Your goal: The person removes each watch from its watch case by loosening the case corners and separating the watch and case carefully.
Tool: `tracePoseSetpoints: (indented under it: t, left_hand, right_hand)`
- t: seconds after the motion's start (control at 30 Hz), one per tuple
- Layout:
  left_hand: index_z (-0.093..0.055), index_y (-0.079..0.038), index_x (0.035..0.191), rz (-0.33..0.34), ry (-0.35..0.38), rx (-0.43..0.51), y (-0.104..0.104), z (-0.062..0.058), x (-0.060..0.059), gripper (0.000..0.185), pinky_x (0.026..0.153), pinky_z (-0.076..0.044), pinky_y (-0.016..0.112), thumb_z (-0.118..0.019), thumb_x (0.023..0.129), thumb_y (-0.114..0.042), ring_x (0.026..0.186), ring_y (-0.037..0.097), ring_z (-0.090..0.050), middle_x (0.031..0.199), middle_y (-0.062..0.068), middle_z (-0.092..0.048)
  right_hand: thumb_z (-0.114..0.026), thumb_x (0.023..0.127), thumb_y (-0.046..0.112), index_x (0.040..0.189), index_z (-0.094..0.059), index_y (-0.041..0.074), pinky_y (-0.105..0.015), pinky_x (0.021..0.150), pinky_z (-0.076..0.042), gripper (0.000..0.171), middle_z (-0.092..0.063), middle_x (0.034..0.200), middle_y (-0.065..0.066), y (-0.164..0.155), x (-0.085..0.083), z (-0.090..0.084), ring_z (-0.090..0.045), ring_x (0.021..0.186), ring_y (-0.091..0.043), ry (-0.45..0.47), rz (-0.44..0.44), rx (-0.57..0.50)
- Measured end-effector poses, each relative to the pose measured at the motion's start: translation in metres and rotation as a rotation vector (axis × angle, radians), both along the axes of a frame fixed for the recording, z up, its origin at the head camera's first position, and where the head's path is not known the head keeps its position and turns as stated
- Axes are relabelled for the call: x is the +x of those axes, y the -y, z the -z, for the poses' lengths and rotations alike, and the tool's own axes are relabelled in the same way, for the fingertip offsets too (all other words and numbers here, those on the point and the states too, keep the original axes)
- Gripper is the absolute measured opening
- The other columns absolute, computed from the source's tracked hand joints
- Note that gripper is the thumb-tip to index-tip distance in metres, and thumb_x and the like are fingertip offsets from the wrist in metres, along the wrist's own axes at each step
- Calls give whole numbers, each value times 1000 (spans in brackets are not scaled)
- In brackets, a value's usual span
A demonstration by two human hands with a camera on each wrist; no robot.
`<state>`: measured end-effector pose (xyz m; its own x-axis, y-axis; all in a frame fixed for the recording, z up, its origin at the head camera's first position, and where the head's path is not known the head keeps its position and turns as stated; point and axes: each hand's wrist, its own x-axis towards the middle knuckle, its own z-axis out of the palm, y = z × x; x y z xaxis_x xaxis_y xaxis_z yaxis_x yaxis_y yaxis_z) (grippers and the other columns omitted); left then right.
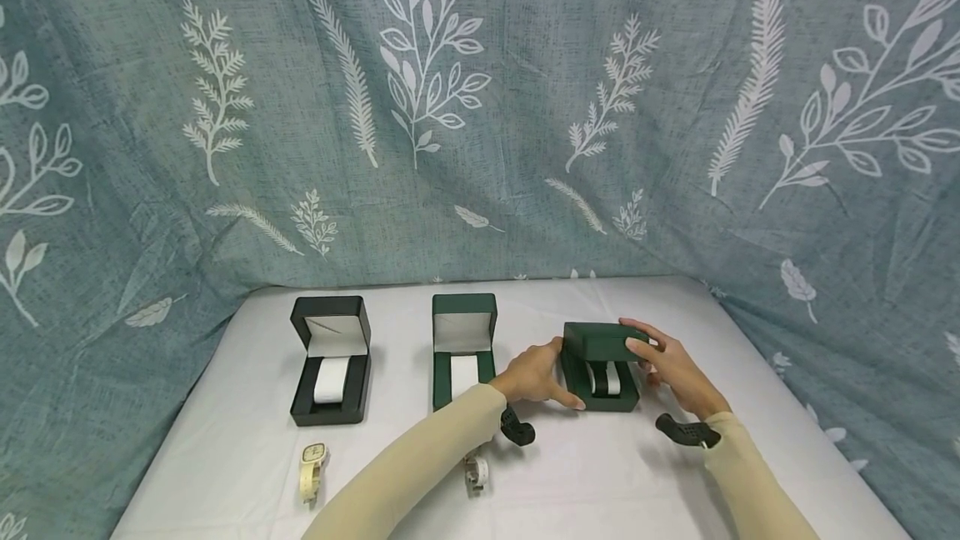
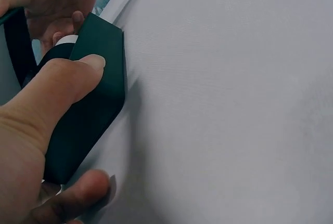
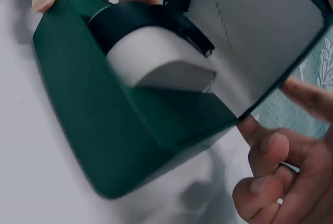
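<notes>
Green watch box point(image 1: 600, 369) sits on the right of the white tabletop point(image 1: 750, 440), lid half down over its base, both hands on it. Left hand point(image 1: 534, 375) braces the base from the side: thumb point(image 2: 78, 76) pressed on the top edge of the wall, a finger curled under the lower corner, so the box cannot slide. Right hand point(image 1: 671, 365) lies over the lid point(image 1: 596, 340), fingers spread and bent around its far edge, holding the lid at its tilt; the right wrist view shows the grey lining of the lid and the lower fingers loosely curled beside it, touching nothing. Inside, a white cushion point(image 3: 156, 63) carries a dark watch strap point(image 3: 135, 18) wrapped around it. Two more boxes stand open in a row to the left: a second green one point(image 1: 463, 348) in the middle and a black one point(image 1: 331, 361) farthest left, each with a bare white cushion. A cream-coloured watch point(image 1: 312, 469) lies in front of the black box; another pale watch point(image 1: 475, 472) lies partly hidden by the left sleeve point(image 1: 420, 465). Surface is a smooth white cloth or sheet. Behind and on both sides hangs a blue-grey curtain point(image 1: 480, 107) printed with white leaves and sprigs.
</notes>
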<state>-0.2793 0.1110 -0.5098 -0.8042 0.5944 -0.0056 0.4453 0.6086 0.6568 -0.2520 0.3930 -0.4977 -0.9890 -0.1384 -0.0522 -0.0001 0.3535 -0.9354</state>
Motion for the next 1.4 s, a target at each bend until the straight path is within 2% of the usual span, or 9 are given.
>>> tracePoseSetpoints:
  t: [0.1,0.2,0.33,0.37,0.47,0.6,0.77,1.17,1.4]
  left_hand:
    - [-38,-12,158,-1,-11,-1,0,-1,0,114,102,-48,39,-96,67,-49,132,23,-56,145,6,-59]
    - [-36,-10,160,-8,-8,-14,0,-2,1,118,103,-48,40,-96,67,-50,133,24,-55,148,6,-56]
    - [-34,-10,161,-14,6,-37,0,-3,1,120,104,-47,41,-96,67,-52,135,24,-53,151,6,-54]
    - [-34,-10,161,-16,8,-40,0,-3,1,120,103,-48,42,-95,67,-52,135,24,-53,150,6,-54]
    - [-34,-10,161,-19,7,-52,-1,-1,1,120,102,-48,42,-95,67,-54,135,24,-54,151,6,-54]
    - [-35,-10,160,-26,-12,-68,-1,3,-1,120,102,-49,41,-94,67,-56,134,24,-54,151,6,-54]
    - [-36,-10,160,-26,-26,-78,-1,3,-1,119,103,-48,40,-94,67,-57,134,26,-54,151,7,-53]
    - [-36,-10,160,-21,-3,-75,-1,3,-1,117,104,-47,40,-93,69,-56,136,24,-52,153,5,-51]
    - [-37,-10,159,-21,-9,-69,0,2,1,115,104,-47,40,-93,69,-56,136,25,-53,153,6,-51]
  right_hand:
    - [-52,106,52,157,-43,18,-40,56,-42,62,-43,93,-14,4,-4,-4,-41,75,-20,13,37,5]
    - [-48,104,61,143,-51,9,-39,59,-44,65,-45,94,-16,10,-7,-10,-43,77,-22,37,91,29]
    - [-43,99,73,135,-49,3,-37,62,-45,80,-55,113,-22,18,-12,-16,-45,77,-21,91,161,61]
    - [-42,97,76,140,-47,4,-37,63,-45,84,-56,119,-23,20,-13,-18,-45,76,-20,105,174,61]
    - [-38,94,82,148,-39,5,-37,63,-45,94,-58,117,-24,23,-18,-21,-44,69,-17,147,198,64]
    - [-36,91,86,151,-35,3,-36,64,-44,103,-56,99,-18,25,-23,-24,-41,63,-16,197,210,73]
    - [-33,89,89,152,-32,1,-34,64,-44,108,-58,92,-18,26,-26,-28,-41,61,-16,215,211,96]
    - [-29,87,91,157,-31,-1,-33,61,-41,115,-63,100,-19,26,-28,-27,-40,61,-16,206,227,111]
    - [-28,91,87,161,-27,-1,-34,62,-45,112,-55,140,-30,20,-22,-21,-47,65,-15,183,194,60]
